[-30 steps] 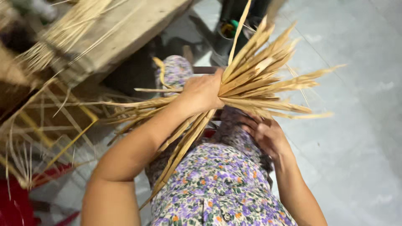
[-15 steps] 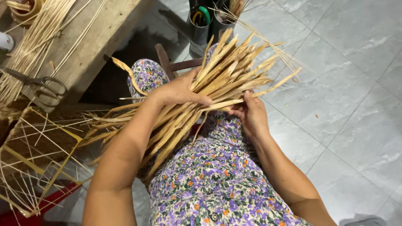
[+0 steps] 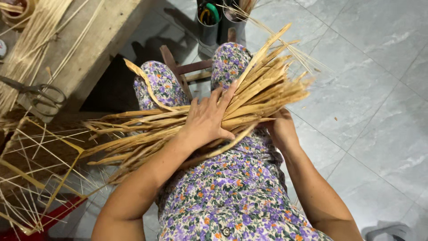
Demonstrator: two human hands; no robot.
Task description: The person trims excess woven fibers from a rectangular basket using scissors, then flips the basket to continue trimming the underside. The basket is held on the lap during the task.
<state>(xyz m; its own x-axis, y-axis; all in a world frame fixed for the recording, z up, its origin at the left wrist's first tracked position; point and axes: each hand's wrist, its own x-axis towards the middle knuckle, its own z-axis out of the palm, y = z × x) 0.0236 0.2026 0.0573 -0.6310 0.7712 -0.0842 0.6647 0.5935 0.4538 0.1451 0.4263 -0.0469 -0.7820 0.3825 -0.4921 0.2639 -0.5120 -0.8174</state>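
Lowered onto the lap, bamboo strips [image 3: 249,100] gripped by left hand [image 3: 206,121] and right hand [image 3: 280,128]; cups [image 3: 208,22] hold tools.

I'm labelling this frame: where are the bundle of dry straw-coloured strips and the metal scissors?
Bundle of dry straw-coloured strips [image 3: 263,91], head view, upper splayed part.
Metal scissors [image 3: 38,93], head view, handle loops.

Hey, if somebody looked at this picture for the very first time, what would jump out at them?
First, the big bundle of flat straw-coloured strips lying across the floral-clad lap in the middle, fanning out toward both sides. The left hand presses down on top of it, while the right hand grips it from beneath on the right. At upper left, scissors lie on a wooden bench beside thin pale splints.
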